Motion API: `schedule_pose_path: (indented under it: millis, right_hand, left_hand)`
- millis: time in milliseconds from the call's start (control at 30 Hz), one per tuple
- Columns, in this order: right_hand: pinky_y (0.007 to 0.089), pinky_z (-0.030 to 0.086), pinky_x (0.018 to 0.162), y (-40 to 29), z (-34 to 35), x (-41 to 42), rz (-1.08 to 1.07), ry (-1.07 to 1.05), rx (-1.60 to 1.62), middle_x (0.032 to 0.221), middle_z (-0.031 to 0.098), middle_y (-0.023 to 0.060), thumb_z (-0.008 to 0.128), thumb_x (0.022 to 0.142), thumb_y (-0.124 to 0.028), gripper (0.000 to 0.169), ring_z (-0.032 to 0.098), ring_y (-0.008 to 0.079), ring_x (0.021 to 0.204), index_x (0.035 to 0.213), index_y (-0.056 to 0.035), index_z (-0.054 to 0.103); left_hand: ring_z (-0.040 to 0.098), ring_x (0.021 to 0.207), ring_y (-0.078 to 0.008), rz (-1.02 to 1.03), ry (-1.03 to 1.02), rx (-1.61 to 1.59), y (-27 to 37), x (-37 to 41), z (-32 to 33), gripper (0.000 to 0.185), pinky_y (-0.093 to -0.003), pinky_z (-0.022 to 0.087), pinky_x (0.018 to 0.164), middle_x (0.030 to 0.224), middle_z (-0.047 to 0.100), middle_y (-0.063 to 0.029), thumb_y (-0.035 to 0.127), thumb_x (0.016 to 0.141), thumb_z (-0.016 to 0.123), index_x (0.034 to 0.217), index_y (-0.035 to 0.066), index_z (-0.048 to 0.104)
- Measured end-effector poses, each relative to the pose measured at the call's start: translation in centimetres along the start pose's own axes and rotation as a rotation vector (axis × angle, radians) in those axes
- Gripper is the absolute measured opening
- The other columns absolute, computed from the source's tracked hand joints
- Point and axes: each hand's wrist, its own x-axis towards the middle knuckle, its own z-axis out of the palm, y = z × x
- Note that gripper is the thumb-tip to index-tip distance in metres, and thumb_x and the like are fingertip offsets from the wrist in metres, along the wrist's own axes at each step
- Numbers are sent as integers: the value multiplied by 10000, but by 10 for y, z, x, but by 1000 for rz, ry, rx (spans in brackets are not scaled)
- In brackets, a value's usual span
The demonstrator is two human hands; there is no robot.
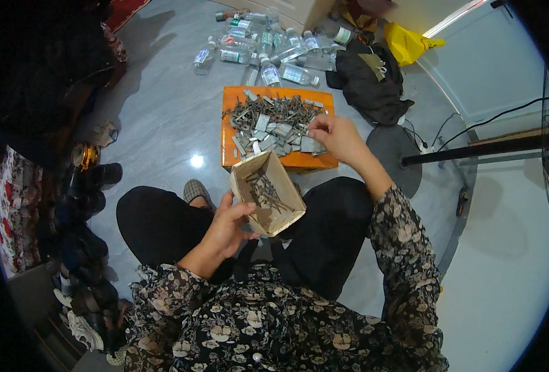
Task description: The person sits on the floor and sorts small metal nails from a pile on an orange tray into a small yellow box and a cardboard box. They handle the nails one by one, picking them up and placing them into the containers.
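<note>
My left hand (230, 218) grips the side of a small open cardboard box (287, 193), held tilted above my lap. Inside the box lie several dark, rusty nails (267, 193). Just beyond it stands a low orange stool or box (228, 148). Its top carries a heap of loose nails (274, 109), with grey strips of staples (281, 135) on the near side. Over the right edge of this heap is my right hand (335, 135), thumb and forefinger brought together. Whether a small piece sits between those fingertips cannot be made out.
Clear plastic bottles (265, 44) lie and stand behind the orange surface. A black cloth item (372, 79) and a yellow plastic bag (407, 44) are at the far right. The fan's round base (390, 162), pole (479, 148) and cable (493, 116) occupy the right; shoes (83, 325) line the left.
</note>
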Motion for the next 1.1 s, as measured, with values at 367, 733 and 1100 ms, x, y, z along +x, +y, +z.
schedule_pose_path:
  millis: [367, 733, 1100]
  right_hand:
    - [404, 485, 652, 23, 24, 74, 69, 79, -256, 738, 641, 145, 615, 753, -207, 160, 624, 309, 713, 806, -63, 658]
    - [388, 481, 653, 40, 23, 56, 135, -17, -125, 795, 653, 118, 701, 712, -219, 196, 628, 276, 757, 837, -77, 651]
    - [424, 477, 687, 40, 29, 58, -27, 36, -325, 816, 646, 142, 612, 781, -200, 153, 615, 325, 786, 863, -72, 630]
  left_hand:
    - [418, 1151, -282, 14, 21, -80, 6, 0, 5, 637, -580, 380, 834, 1275, 418, -85, 210, 802, 566, 1349, 183, 242]
    - [396, 1166, -277, 78, 29, -173, 8, 0, 2, 688, -595, 346, 857, 1282, 407, -94, 201, 796, 583, 1370, 184, 202]
    - [389, 1164, -272, 73, 19, -122, 10, -3, 2, 711, -564, 343, 846, 1279, 409, -93, 224, 793, 582, 1384, 198, 188]
